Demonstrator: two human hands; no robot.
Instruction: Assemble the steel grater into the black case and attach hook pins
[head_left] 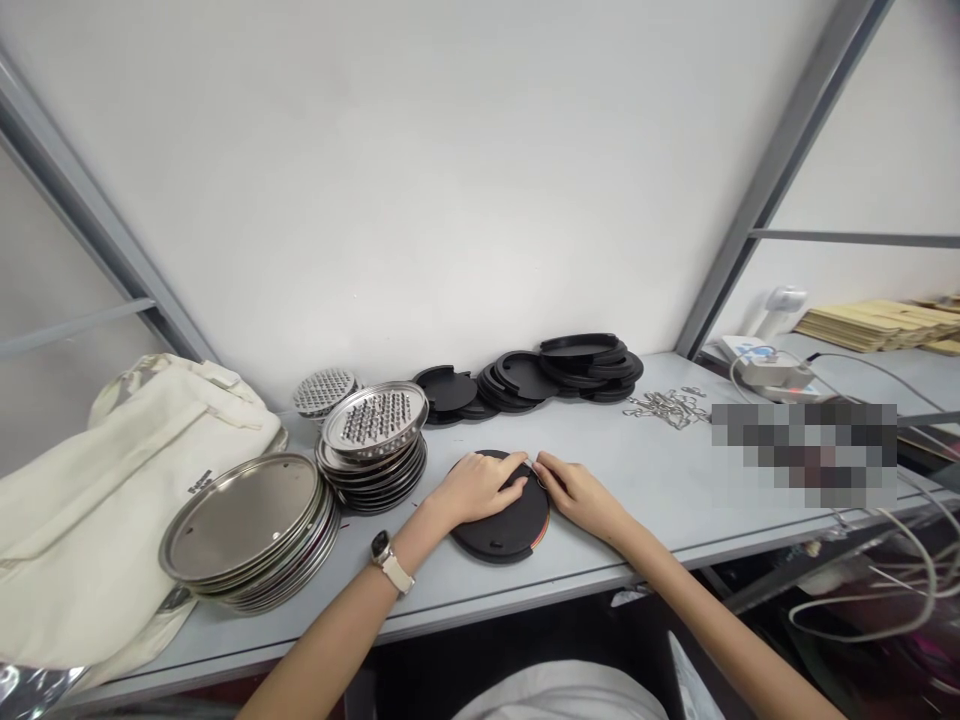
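A round black disc [499,525] lies on the grey table in front of me, with a slot near its front edge and a thin red-yellow strip showing at its right side. My left hand [480,487] rests over the disc and steadies it, its index finger reaching the far right edge and its thumb lying on top. At that same edge, my right hand [574,490] has its fingers pinched on a small metal clip [534,470], which they partly cover. The tips of both hands nearly meet there.
Black discs [525,378] are heaped along the wall. Loose metal clips [667,407] lie to their right. Left stand a stack of round metal plates [244,515], stacked grater discs [375,425] and a cream bag [135,470]. A white device [769,365] with cables sits at right.
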